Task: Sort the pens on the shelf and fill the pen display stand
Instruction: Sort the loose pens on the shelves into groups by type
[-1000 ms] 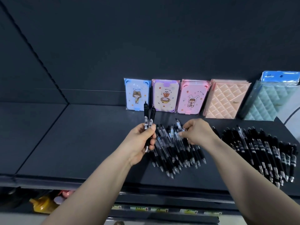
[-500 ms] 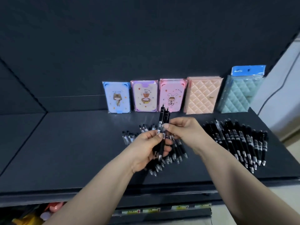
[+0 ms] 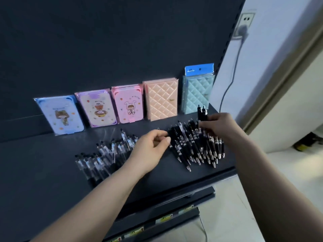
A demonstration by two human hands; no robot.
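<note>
- The right hand point(image 3: 218, 126) is curled round two black pens point(image 3: 202, 114). It holds them standing up, and their tops poke out above the fingers.
- This hand is over the pile of black pens point(image 3: 190, 145), near the right end of the shelf point(image 3: 43, 168).
- The pile of black pens lies flat on the shelf. The pens lie side by side, and their shiny tips point to the front edge.
- The left hand point(image 3: 150, 149) is just beside the left side of that pile. Its fingers are bent in and the thumb is close to the first finger. I cannot tell if it pinches a pen or holds nothing.
- A pile of see-through pens point(image 3: 104, 154) lies in the middle of the shelf, apart from the black pile. The left arm covers part of it.
- Notebooks stand in a row along the back edge: a blue notebook point(image 3: 61, 116), a purple notebook point(image 3: 97, 109), a pink notebook point(image 3: 128, 105), a peach notebook point(image 3: 162, 98) and a green-blue notebook point(image 3: 197, 93).
- Past the right end of the shelf, a plug point(image 3: 243, 30) sits in the white wall, and its cord point(image 3: 227, 88) hangs down.
</note>
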